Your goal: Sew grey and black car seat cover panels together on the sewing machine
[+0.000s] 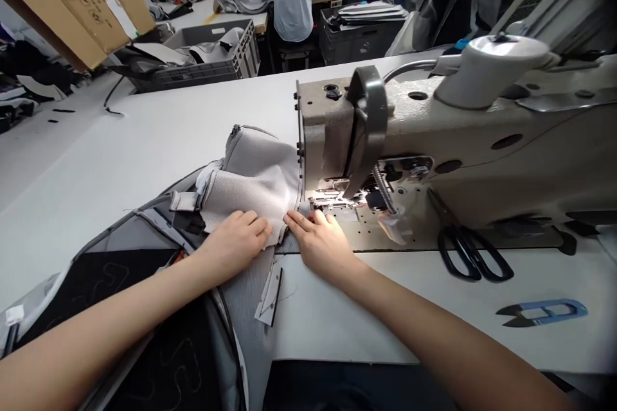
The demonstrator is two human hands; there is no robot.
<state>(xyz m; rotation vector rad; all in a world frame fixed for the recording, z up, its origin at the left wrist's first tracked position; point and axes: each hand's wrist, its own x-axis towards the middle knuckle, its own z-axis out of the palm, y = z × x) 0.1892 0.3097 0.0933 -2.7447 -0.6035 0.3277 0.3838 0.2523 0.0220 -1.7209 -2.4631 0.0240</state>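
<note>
1. Left forearm (130, 308): bare, slanting from the lower left corner toward the centre.
2. Left hand (235, 239): back upward, just left of centre, fingers loosely bent toward the right; its palm is hidden.
3. Right forearm (424, 321): bare, rising from the lower right.
4. Right hand (325, 245): back upward, near centre, fingers pointing upper left, apart from the left hand.

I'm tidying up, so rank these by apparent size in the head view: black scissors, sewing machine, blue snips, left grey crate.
1. Sewing machine
2. Grey crate
3. Black scissors
4. Blue snips
The crate sits farther back; that's apparent size only.
</note>
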